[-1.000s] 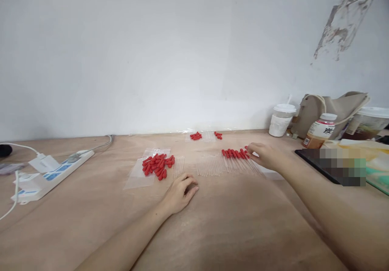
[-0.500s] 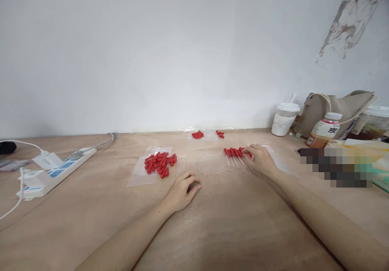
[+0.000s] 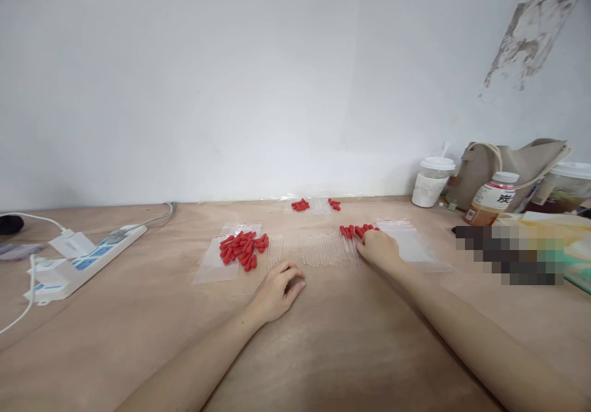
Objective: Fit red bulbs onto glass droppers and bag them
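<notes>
My left hand (image 3: 278,290) rests on the table, fingers loosely bent and thumb apart, with nothing in it. Ahead of it lie several thin clear glass tubes (image 3: 275,250) beside a pile of red rubber bulbs (image 3: 242,247) on a clear plastic bag (image 3: 215,270). A wider row of bare glass tubes (image 3: 323,250) lies in the middle. At that row's right end are several droppers (image 3: 347,232), glass tubes topped with red bulbs. My right hand (image 3: 379,249) is closed over the droppers at the right; its fingertips are partly hidden.
A flat clear zip bag (image 3: 415,249) lies right of my right hand. Small red bulb heaps (image 3: 301,205) sit by the wall. At left is a power strip (image 3: 92,261) with cables. A lidded cup (image 3: 431,181), a bottle (image 3: 494,197) and a grey bag (image 3: 526,159) stand at right.
My right hand has moved left and slightly nearer, its fingers now curled in over the droppers. More of the zip bag to its right shows. My left hand has stayed put.
</notes>
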A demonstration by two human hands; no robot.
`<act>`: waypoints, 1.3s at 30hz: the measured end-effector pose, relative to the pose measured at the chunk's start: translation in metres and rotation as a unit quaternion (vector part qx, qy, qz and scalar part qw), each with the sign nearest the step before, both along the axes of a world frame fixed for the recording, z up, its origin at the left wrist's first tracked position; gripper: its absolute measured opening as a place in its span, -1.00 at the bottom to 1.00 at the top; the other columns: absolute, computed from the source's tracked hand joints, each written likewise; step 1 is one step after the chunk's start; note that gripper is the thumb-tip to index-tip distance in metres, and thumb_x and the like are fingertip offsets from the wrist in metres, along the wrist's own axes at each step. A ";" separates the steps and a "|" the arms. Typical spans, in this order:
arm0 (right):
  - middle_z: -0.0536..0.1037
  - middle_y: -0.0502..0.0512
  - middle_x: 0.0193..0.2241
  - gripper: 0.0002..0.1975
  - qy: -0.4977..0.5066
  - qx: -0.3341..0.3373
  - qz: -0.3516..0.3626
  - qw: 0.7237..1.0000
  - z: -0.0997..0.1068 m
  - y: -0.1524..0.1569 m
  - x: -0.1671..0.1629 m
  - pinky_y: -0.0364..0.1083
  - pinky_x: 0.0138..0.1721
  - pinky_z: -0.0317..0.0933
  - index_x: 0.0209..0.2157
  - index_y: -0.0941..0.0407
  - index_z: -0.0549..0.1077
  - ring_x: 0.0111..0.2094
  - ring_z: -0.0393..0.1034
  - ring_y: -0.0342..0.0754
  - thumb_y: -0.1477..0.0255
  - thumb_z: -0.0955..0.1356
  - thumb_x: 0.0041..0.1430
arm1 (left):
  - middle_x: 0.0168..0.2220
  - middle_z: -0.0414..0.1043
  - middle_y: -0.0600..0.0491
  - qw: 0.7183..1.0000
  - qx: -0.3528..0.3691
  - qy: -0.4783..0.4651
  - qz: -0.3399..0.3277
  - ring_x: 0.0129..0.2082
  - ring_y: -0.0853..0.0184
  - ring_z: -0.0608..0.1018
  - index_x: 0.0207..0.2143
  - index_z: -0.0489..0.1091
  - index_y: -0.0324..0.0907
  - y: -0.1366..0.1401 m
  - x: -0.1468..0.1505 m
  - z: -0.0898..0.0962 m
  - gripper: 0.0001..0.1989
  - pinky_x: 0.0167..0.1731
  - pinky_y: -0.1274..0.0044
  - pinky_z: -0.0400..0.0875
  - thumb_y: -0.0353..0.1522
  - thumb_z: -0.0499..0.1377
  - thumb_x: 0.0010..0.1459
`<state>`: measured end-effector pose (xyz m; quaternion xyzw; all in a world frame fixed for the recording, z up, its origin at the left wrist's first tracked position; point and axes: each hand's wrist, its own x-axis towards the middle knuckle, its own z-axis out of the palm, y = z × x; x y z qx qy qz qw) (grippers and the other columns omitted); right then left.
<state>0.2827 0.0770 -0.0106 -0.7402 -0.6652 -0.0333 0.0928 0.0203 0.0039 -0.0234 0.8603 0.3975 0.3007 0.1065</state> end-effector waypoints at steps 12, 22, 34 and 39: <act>0.45 0.32 -0.22 -0.66 0.037 -0.072 -0.022 0.997 0.003 0.002 -0.006 -0.02 -0.24 0.14 -0.21 0.22 0.42 -0.15 0.32 0.09 0.42 0.15 0.06 | -0.29 0.31 0.01 1.000 -0.002 0.007 -0.001 -0.30 0.32 0.38 -0.31 0.34 -0.17 -0.001 0.000 0.002 -0.88 -0.28 0.49 0.28 -0.39 0.03 0.11; 0.47 0.27 -0.37 -0.70 0.096 -0.032 0.085 0.991 0.025 -0.021 0.003 -0.13 -0.40 0.12 -0.35 0.21 0.36 -0.36 0.37 -0.01 0.38 0.09 0.14 | -0.29 0.30 0.02 1.000 -0.003 -0.006 -0.007 -0.32 0.33 0.38 -0.30 0.34 -0.16 0.000 0.000 0.001 -0.88 -0.30 0.50 0.28 -0.41 0.02 0.12; 0.44 0.16 -0.33 -0.71 0.169 0.218 0.315 0.908 -0.033 -0.053 -0.040 -0.04 -0.25 0.19 -0.17 0.11 0.33 -0.27 0.32 -0.02 0.51 0.08 0.16 | -0.34 0.30 0.01 0.948 0.161 0.015 0.273 -0.26 0.16 0.32 -0.48 0.35 -0.13 0.024 -0.040 0.016 -0.92 -0.22 0.34 0.17 -0.32 0.12 0.02; 0.43 0.15 -0.36 -0.76 0.167 0.216 0.309 0.911 -0.028 -0.054 -0.039 -0.01 -0.27 0.17 -0.24 0.10 0.33 -0.30 0.31 0.01 0.49 0.10 0.17 | -0.37 0.32 0.03 0.984 0.094 0.065 0.139 -0.30 0.20 0.34 -0.38 0.40 -0.04 0.060 -0.074 0.035 -0.87 -0.28 0.41 0.20 -0.40 0.09 0.00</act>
